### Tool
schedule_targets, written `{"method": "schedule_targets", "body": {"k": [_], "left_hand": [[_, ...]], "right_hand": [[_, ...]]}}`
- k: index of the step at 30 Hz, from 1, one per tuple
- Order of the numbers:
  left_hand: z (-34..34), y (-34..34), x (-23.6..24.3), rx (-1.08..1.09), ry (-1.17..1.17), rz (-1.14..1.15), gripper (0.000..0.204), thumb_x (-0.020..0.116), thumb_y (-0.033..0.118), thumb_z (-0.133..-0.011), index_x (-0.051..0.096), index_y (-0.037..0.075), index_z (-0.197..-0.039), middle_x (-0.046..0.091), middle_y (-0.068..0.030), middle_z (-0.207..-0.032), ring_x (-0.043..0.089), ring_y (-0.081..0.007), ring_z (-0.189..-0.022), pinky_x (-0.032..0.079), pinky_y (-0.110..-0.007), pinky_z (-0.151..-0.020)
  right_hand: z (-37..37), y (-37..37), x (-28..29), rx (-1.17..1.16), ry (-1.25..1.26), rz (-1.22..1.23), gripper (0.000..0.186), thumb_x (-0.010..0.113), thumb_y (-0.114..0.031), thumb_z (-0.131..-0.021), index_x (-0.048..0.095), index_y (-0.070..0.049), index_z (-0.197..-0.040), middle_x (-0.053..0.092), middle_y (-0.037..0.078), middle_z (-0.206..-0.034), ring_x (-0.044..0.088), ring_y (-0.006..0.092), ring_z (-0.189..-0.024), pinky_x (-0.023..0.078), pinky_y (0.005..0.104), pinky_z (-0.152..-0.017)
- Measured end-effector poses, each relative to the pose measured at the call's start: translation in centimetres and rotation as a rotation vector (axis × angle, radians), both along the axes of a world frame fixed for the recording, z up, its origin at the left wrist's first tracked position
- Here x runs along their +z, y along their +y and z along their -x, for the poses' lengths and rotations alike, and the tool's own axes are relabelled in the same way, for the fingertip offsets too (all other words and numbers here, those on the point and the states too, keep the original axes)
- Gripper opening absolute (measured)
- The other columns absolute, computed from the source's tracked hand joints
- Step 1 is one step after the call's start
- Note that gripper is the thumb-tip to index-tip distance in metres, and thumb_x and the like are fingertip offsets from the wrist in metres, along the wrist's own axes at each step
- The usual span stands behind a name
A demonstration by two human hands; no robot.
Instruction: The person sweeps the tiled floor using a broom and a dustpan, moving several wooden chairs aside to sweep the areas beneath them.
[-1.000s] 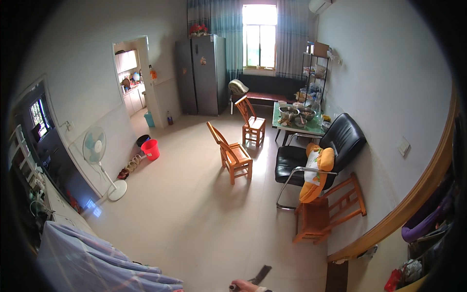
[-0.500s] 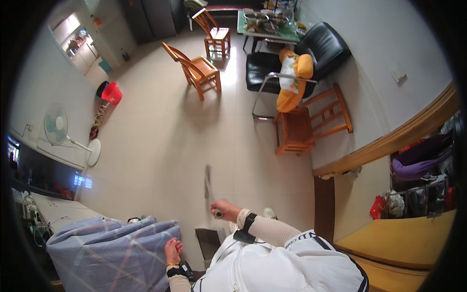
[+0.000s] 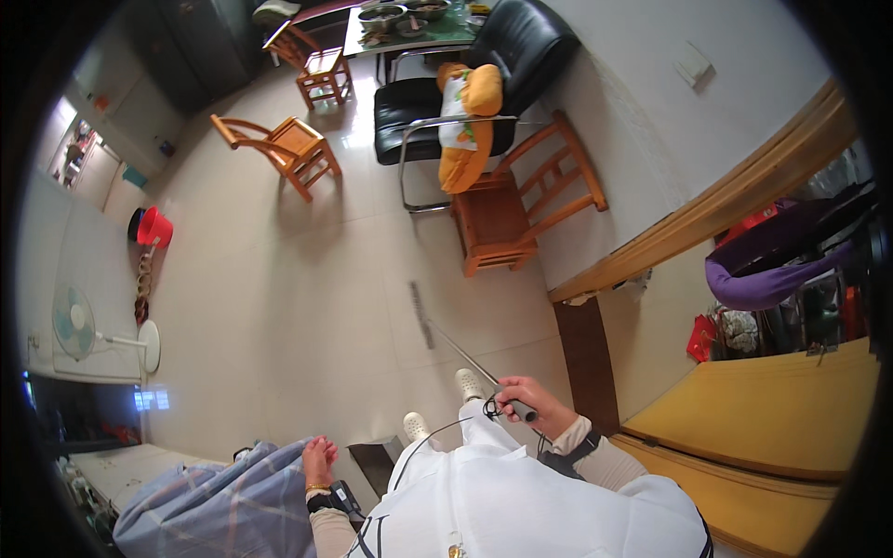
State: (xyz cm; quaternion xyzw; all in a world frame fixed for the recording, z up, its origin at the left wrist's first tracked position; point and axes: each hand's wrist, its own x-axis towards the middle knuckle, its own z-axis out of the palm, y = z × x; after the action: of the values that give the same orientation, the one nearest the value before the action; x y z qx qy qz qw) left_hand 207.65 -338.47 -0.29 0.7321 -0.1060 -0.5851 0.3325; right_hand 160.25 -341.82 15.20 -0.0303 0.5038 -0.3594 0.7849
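My right hand (image 3: 538, 406) is wrapped round the grey grip of a long-handled floor tool (image 3: 470, 359). Its thin metal pole slants forward and left to a narrow, ribbed grey head (image 3: 421, 316) on the floor. Whether that head is a broom or a mop I cannot tell. A thin black cord (image 3: 428, 435) loops near this hand and across my white clothing. Lower left, my left hand (image 3: 319, 454) has its fingers curled, with nothing visible in them. It is right beside a blue plaid cloth (image 3: 228, 498); whether they touch is unclear.
Wooden chairs (image 3: 298, 149) (image 3: 498, 219) and a black armchair (image 3: 400, 116) with an orange plush toy (image 3: 462, 139) stand ahead. A fan (image 3: 149, 346) and a red bucket (image 3: 155, 228) are along the left wall. A yellow cabinet (image 3: 744, 409) is at right.
My right hand has moved right with the floor tool, and the pole now slants more. The view has turned, so the furniture sits further left. My left hand stays beside the cloth.
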Motion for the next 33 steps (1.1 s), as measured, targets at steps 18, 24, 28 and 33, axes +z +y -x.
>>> {"method": "schedule_targets", "body": {"k": [18, 24, 28, 33], "left_hand": [[12.3, -12.0, 5.0, -0.483, -0.119, 0.165, 0.031, 0.054, 0.025, -0.086, 0.053, 0.003, -0.107, 0.059, -0.0075, -0.090, 0.059, -0.0151, -0.076, 0.048, -0.028, -0.067], [14.9, -15.7, 7.3, -0.565, -0.012, 0.177, 0.034, 0.054, 0.027, -0.086, 0.053, 0.002, -0.108, 0.059, -0.0087, -0.094, 0.058, -0.0168, -0.084, 0.047, -0.029, -0.073], [16.3, -19.5, 8.3, -0.676, 0.039, 0.218, 0.034, 0.054, 0.027, -0.086, 0.053, 0.002, -0.110, 0.058, -0.0080, -0.097, 0.059, -0.0161, -0.084, 0.046, -0.028, -0.072], [16.0, -23.1, 9.6, -0.697, 0.254, 0.247, 0.049, 0.044, 0.042, -0.089, 0.040, 0.006, -0.123, 0.058, -0.0085, -0.096, 0.058, -0.0161, -0.086, 0.047, -0.029, -0.075]], "right_hand": [[5.9, -5.2, -18.9, 0.010, 0.547, -0.097, 0.006, 0.054, 0.005, -0.063, 0.049, 0.003, -0.062, 0.046, 0.009, -0.056, 0.050, 0.0194, -0.049, 0.035, 0.0387, -0.036], [-2.2, -13.2, -11.3, 0.210, 0.173, -0.138, 0.013, 0.054, 0.002, -0.071, 0.046, -0.005, -0.064, 0.043, 0.005, -0.055, 0.046, 0.0160, -0.046, 0.034, 0.0316, -0.035], [-7.1, -19.2, -11.6, 0.276, -0.027, 0.014, 0.011, 0.055, -0.006, -0.078, 0.049, -0.002, -0.069, 0.049, 0.007, -0.061, 0.049, 0.0148, -0.051, 0.040, 0.0271, -0.042], [-14.1, -24.1, -8.4, 0.333, -0.068, 0.066, 0.009, 0.053, -0.006, -0.080, 0.053, -0.002, -0.072, 0.051, 0.006, -0.065, 0.051, 0.0132, -0.056, 0.043, 0.0258, -0.046]]}}
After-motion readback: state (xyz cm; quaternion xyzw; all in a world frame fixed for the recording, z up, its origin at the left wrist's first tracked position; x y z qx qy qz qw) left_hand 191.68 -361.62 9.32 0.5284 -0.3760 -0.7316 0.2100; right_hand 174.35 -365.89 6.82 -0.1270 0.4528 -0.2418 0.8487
